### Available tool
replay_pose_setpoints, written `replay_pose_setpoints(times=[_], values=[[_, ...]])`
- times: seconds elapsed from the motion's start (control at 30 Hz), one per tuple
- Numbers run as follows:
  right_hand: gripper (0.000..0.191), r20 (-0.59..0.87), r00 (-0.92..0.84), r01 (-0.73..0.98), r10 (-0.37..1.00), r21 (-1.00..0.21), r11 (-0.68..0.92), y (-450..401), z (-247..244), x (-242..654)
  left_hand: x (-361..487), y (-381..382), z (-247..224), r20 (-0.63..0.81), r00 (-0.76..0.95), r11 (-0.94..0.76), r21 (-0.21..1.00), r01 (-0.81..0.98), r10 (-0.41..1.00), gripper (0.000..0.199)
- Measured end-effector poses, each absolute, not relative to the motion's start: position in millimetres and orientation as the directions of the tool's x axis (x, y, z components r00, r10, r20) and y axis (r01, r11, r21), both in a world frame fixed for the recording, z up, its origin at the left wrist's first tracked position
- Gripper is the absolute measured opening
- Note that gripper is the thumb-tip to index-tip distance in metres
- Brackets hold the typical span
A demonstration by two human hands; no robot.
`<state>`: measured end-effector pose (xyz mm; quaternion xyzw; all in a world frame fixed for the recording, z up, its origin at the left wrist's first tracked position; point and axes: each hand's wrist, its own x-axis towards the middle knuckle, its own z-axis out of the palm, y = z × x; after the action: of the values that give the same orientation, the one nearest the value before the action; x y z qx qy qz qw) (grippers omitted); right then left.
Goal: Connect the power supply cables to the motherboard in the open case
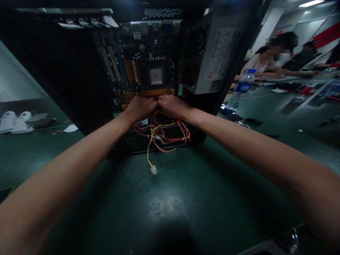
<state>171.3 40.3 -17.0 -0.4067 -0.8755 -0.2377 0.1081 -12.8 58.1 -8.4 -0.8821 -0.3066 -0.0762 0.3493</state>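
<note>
Head view: the left hand [142, 107] and right hand [174, 105], fingers curled, nearly meet at the lower motherboard [145, 53] inside the open black metal computer case [74, 71], above red-and-yellow cables [162, 136]. Whether either grips anything cannot be told.

Glossy green tabletop [164, 202], bright ceiling light [311, 3], pale pillar [272, 24], red banner [327, 36] at right.

Both hands [157, 106] meet below the motherboard's pale square [156, 76]. Below it, colourful cables [170, 136] bunch.
</note>
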Motion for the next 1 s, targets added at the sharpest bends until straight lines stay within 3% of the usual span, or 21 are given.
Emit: replay_pose_setpoints(times=[0.27,0.6,1.0], values=[[0.032,0.378,-0.634,0.767,0.674,0.416,0.488,34.1,-13.8,167.0,-15.4,53.6,-4.9,0.311,0.788,-0.576,-0.550,0.605,0.531,0.035],[0.031,0.363,-0.579,0.812,0.730,0.343,0.473,34.4,-11.8,165.5,-13.9,49.2,-1.5,0.277,0.765,-0.549,-0.559,0.621,0.582,0.037],[0.031,0.367,-0.582,0.813,0.726,0.297,0.501,30.5,-9.9,168.9,-18.7,50.3,-2.3,0.284,0.725,-0.591,-0.432,0.681,0.628,0.039]])
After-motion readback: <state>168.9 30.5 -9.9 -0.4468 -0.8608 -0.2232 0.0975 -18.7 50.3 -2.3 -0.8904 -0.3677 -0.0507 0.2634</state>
